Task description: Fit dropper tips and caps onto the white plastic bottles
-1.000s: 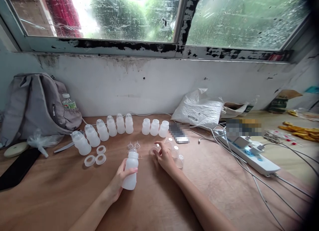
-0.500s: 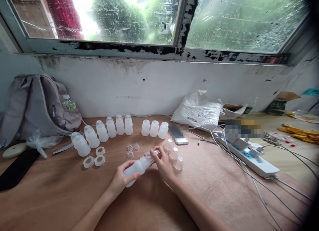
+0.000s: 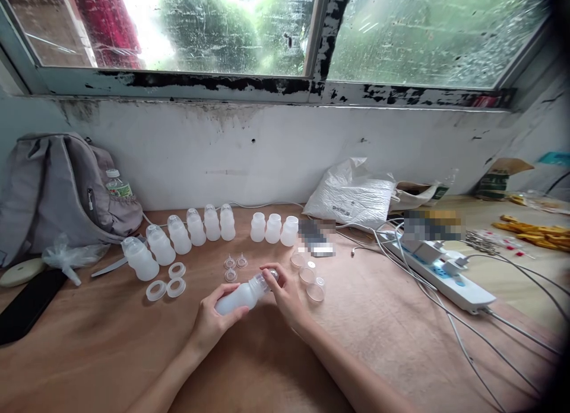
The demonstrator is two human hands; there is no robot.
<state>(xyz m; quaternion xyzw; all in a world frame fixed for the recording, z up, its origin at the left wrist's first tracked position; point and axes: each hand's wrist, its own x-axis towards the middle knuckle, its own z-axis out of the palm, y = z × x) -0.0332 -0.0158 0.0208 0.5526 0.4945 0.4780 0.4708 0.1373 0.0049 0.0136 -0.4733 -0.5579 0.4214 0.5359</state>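
Near the middle of the wooden table (image 3: 111,342), the left hand (image 3: 211,321) is wrapped around the body of a translucent white bottle (image 3: 238,295), which lies tilted almost flat with its neck pointing right. The right hand (image 3: 285,294) has its fingertips pinched on the clear cap (image 3: 267,278) at that neck; whether the cap is fully seated is hard to make out, since the fingers cover its far edge. The bottle's lower end is hidden in the left palm. Its plastic is milky and plain, with no label showing. Just beyond the hands lie three small clear teats (image 3: 234,266) and several loose clear domed caps (image 3: 309,276). Farther back stands a row of like bottles (image 3: 196,229), and white rings (image 3: 167,288) lie to the left.
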